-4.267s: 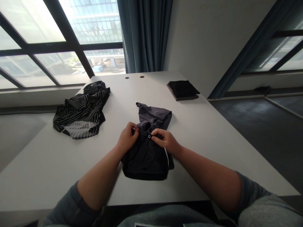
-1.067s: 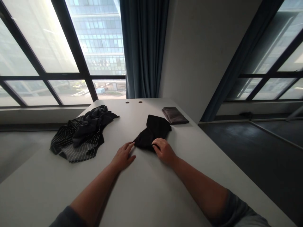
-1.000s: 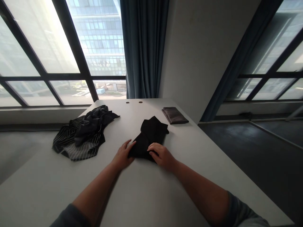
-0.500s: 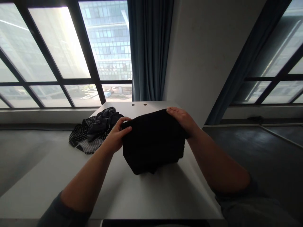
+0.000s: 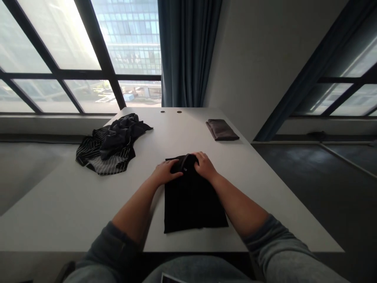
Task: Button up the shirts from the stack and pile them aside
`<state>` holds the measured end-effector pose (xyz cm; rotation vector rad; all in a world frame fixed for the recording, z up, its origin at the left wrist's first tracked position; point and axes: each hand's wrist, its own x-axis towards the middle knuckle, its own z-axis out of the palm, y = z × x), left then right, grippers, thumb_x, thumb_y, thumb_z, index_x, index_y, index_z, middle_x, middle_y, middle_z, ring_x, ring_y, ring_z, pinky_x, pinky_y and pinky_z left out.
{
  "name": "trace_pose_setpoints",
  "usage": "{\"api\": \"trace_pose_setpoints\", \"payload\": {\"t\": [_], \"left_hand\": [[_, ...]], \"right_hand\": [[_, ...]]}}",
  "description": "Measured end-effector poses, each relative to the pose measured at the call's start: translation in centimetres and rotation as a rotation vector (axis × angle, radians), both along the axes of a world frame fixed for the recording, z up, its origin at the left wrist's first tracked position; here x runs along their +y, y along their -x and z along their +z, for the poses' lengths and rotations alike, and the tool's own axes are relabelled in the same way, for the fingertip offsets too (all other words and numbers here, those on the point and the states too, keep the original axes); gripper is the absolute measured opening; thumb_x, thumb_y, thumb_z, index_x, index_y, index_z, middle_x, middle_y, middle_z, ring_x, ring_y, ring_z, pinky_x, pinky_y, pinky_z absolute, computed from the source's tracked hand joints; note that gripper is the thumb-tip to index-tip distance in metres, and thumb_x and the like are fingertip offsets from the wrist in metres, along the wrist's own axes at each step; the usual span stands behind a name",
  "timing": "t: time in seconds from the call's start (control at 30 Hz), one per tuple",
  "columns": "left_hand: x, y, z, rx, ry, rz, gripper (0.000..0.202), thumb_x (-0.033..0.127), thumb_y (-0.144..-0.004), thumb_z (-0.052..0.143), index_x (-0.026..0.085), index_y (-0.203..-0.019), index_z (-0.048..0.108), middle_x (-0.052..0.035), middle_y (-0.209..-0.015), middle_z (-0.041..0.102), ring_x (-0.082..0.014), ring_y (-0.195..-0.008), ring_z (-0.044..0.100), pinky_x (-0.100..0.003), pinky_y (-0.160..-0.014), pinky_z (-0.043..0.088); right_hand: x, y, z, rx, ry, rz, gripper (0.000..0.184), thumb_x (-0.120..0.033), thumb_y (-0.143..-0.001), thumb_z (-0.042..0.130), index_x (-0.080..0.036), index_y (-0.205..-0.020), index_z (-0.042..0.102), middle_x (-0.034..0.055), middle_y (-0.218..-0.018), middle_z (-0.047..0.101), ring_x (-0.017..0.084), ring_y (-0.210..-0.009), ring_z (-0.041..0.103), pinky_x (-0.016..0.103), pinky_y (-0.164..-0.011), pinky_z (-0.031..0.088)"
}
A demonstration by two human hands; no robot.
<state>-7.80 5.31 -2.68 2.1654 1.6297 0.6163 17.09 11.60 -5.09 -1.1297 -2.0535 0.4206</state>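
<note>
A folded black shirt [image 5: 191,204] lies flat on the white table in front of me, its collar [image 5: 186,162] at the far end and a small pale label at the neckline. My left hand [image 5: 167,172] is closed on the shirt at the left of the collar, thumb on top of the cloth. On the other side, my right hand [image 5: 204,165] grips the collar's right edge, with its fingertips curled over the far side and partly hidden.
The white table [image 5: 118,208] carries a loose heap of dark striped clothing [image 5: 113,145] at the back left. A neatly folded dark brown cloth [image 5: 223,129] lies at the back right. Blue curtain [image 5: 187,55] and windows stand behind the table.
The black shirt, held up off the table before, now lies flat nearer to me. My hands have moved from its outer corners in to the collar. The folded brown cloth has come into view.
</note>
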Motion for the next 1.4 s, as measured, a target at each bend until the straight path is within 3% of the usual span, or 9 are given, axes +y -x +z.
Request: {"api": "trace_pose_setpoints", "payload": {"t": [0.17,0.27,0.37,0.47,0.6,0.7,0.9,1.07,1.4], "left_hand": [[1.7,-1.2,0.1,0.037,-0.007,0.063,0.035,0.032,-0.085,0.066,0.026,-0.12,0.071,-0.0084,-0.125,0.074,-0.0309,-0.119,0.065,-0.045,-0.104,0.048],[2.4,-0.3,0.0,-0.311,0.085,0.163,0.02,0.03,-0.087,0.058,0.02,-0.099,0.071,-0.0063,-0.092,0.075,-0.0254,-0.089,0.07,-0.038,-0.083,0.054],[2.3,1.2,-0.2,-0.786,0.315,0.063,0.029,0.038,-0.084,0.063,0.018,-0.104,0.068,-0.0051,-0.087,0.072,-0.0213,-0.076,0.068,-0.032,-0.07,0.053],[1.9,2.4,-0.5,-0.825,0.421,0.065,0.035,0.041,-0.084,0.067,0.019,-0.111,0.065,-0.0044,-0.087,0.072,-0.0199,-0.07,0.067,-0.03,-0.064,0.051],[1.1,2.1,0.2,-0.362,-0.06,0.295,0.016,0.026,-0.089,0.063,0.022,-0.104,0.068,-0.0064,-0.1,0.073,-0.0241,-0.091,0.069,-0.038,-0.083,0.053],[-0.1,0.6,1.3,-0.066,-0.367,0.234,0.018,0.021,-0.096,0.054,0.023,-0.101,0.071,-0.0084,-0.114,0.072,-0.0269,-0.109,0.066,-0.042,-0.099,0.047],[-1.2,-1.9,0.5,0.211,-0.195,0.059,0.028,0.038,-0.094,0.067,0.024,-0.117,0.07,-0.0092,-0.109,0.077,-0.0319,-0.101,0.07,-0.043,-0.09,0.048],[-0.3,-1.3,-0.5,0.064,-0.13,0.022,0.013,0.031,-0.096,0.059,0.024,-0.103,0.067,-0.0077,-0.103,0.076,-0.0285,-0.095,0.07,-0.039,-0.084,0.049],[-0.2,-0.7,0.0,-0.703,-0.015,0.067,0.013,0.024,-0.079,0.058,0.022,-0.073,0.047,-0.0039,-0.103,0.075,-0.0194,-0.093,0.067,-0.032,-0.084,0.052]], "right_hand": [[1.9,0.7,-0.4,-0.055,0.021,0.153,0.072,-0.012,-0.077,0.063,-0.024,-0.147,0.053,0.01,-0.143,0.06,0.029,-0.133,0.052,0.05,-0.118,0.04],[2.0,0.4,0.4,0.134,0.115,0.185,0.055,-0.025,-0.085,0.066,-0.027,-0.14,0.059,0.0061,-0.135,0.068,0.028,-0.124,0.063,0.049,-0.112,0.048],[1.6,0.0,1.5,0.315,0.34,0.229,0.044,-0.041,-0.092,0.065,-0.026,-0.134,0.064,0.0048,-0.112,0.076,0.025,-0.096,0.073,0.042,-0.089,0.06],[1.4,0.0,2.2,0.306,0.485,0.266,0.039,-0.041,-0.093,0.063,-0.024,-0.128,0.066,0.0034,-0.096,0.076,0.022,-0.078,0.072,0.037,-0.073,0.06],[0.7,0.5,2.4,0.131,0.047,0.062,0.028,-0.023,-0.092,0.062,-0.023,-0.118,0.072,0.0077,-0.107,0.072,0.026,-0.097,0.067,0.045,-0.093,0.055],[-0.3,0.7,2.7,-0.022,-0.249,0.185,0.027,-0.016,-0.094,0.059,-0.025,-0.114,0.074,0.0094,-0.117,0.068,0.028,-0.113,0.061,0.048,-0.105,0.048],[-0.3,1.4,1.2,-0.249,-0.223,0.247,0.033,-0.019,-0.087,0.074,-0.024,-0.12,0.072,0.0103,-0.119,0.065,0.029,-0.11,0.058,0.049,-0.101,0.049],[0.8,1.8,-0.3,-0.192,-0.226,0.129,0.024,-0.015,-0.09,0.069,-0.023,-0.112,0.071,0.0094,-0.107,0.066,0.028,-0.101,0.058,0.046,-0.095,0.051],[-0.6,1.7,1.6,-0.016,-0.379,0.178,0.013,-0.017,-0.1,0.058,-0.024,-0.098,0.069,0.0065,-0.098,0.07,0.024,-0.095,0.06,0.042,-0.09,0.048]]}}
